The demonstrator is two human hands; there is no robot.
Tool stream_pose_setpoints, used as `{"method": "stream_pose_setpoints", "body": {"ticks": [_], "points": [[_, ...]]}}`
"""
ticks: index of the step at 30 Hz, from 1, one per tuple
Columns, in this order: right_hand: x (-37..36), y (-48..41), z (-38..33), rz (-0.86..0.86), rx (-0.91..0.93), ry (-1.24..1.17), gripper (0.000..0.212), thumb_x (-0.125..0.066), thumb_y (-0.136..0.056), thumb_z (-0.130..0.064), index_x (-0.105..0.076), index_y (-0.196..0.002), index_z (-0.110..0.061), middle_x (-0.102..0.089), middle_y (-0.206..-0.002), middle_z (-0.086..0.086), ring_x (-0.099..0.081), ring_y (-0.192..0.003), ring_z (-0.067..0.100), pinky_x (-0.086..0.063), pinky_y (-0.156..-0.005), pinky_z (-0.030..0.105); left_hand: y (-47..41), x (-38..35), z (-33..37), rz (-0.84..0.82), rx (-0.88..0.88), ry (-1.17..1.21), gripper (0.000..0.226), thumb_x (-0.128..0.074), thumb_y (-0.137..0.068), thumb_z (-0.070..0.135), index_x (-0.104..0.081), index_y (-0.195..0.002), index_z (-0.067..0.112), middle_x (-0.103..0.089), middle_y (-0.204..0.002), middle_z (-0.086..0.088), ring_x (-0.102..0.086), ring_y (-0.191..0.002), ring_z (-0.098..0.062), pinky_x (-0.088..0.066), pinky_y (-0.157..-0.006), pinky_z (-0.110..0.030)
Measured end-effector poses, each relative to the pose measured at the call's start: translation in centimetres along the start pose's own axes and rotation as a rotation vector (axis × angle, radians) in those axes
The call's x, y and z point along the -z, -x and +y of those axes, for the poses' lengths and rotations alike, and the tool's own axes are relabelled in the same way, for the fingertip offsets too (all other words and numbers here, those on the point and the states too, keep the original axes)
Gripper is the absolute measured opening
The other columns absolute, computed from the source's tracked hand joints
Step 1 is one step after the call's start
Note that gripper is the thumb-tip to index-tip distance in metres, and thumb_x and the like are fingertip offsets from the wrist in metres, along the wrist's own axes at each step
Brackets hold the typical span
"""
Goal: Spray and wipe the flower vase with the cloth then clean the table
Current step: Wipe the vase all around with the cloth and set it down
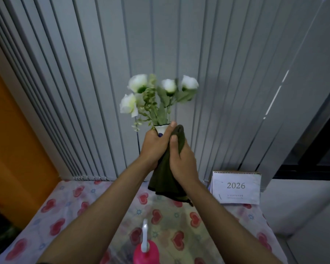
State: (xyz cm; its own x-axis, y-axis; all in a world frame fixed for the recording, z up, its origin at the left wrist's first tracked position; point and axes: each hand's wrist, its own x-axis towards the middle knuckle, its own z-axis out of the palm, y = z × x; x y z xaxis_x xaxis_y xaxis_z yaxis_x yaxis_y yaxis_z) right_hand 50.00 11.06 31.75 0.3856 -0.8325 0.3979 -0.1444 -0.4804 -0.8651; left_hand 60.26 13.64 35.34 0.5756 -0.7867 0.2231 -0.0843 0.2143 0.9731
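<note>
One calendar (236,187) reads "2026"; hands wiping vase (161,129).

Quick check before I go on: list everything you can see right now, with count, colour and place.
flower vase: one, white with a blue mark, held up above the table, mostly hidden by hands and cloth
flowers: one bunch, white blooms and green leaves, in the vase
cloth: one, dark green, wrapped around the vase, hanging down
spray bottle: one, pink with white nozzle, near table edge
calendar: one, white, far right of table
table: one, heart-patterned cover
blinds: grey, behind
left hand: gripping the vase
right hand: pressing the cloth
</note>
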Motion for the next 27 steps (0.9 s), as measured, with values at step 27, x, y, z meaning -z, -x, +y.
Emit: {"method": "stream_pose_setpoints", "body": {"ticks": [27], "points": [[0.4,0.7,3.8,-0.366,-0.46,-0.62,0.08,-0.05,-0.072,-0.091,-0.066,-0.123,-0.032,-0.077,-0.114,0.002,-0.074,-0.106,0.023,-0.057,-0.094,0.042,-1.4,1.2,0.4,-0.166,0.092,0.143,0.061,-0.062,-0.084,0.057,-0.067,-0.111,0.003,-0.079,-0.112,-0.009,-0.075,-0.109,-0.02,-0.061,-0.089,-0.028]]}}
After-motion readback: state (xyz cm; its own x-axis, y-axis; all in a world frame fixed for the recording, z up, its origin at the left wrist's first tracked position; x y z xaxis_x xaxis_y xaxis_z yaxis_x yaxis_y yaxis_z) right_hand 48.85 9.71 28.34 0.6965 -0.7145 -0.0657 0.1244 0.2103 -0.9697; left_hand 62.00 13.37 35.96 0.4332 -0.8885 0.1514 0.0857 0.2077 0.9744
